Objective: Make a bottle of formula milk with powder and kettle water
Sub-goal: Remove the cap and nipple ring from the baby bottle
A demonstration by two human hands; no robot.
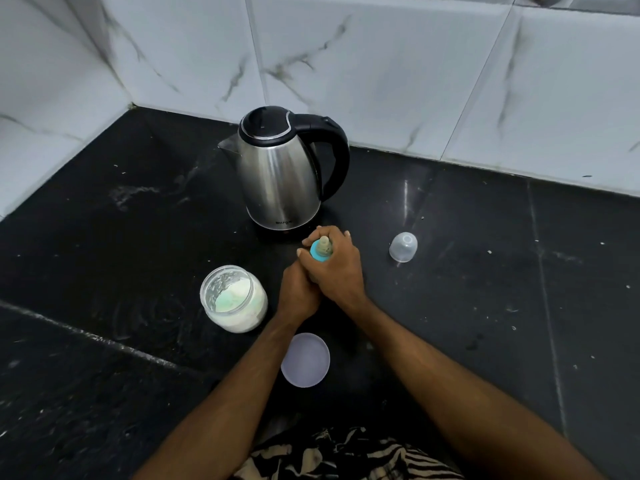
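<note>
My right hand (334, 268) is wrapped around the bottle (321, 251), fingers curled at its blue collar and pale teat; my left hand (298, 295) grips lower down. It sits mid-counter, just in front of the shiny steel kettle (282, 178). The polished black stone counter (519, 271) is speckled. Open powder jar (233, 298) on the left, round lid (304, 360) nearer the front edge, clear domed cap (402, 246) on the right.

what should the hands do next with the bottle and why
Probably finish tightening the blue teat ring: the right hand is curled around the top of the bottle while the left hand holds it lower down. After that, the clear cap lying apart to the right on the counter looks like the piece to fit. The powder jar stands open, its lid beside it.
</note>
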